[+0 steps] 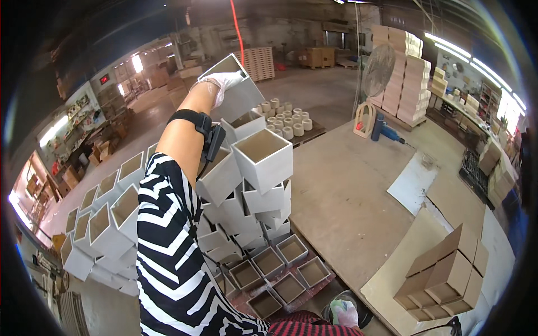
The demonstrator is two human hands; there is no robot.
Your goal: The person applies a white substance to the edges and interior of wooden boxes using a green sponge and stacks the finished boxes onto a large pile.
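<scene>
My left hand (222,85), in a white glove, reaches far out over a tall stack of boxes. Its fingers are closed on the wall of a grey-white open-topped box (241,96), which sits tilted at the top of the stack. Just nearer stands another square grey-white box (269,162), its brown inside showing. At the lower edge my right hand (344,313), in a stained glove, is close to a dark round bucket (365,317); its fingers are too hidden to read. Several square boxes (288,287) stand on a reddish board beneath the stack.
More grey-white boxes (101,229) are stacked at the left. A wide brown worktable (342,190) lies to the right, with a block of brown boxes (443,274), a blue power tool (390,133) and a wooden holder (364,120). Round pots (288,120) and a fan (378,70) stand beyond.
</scene>
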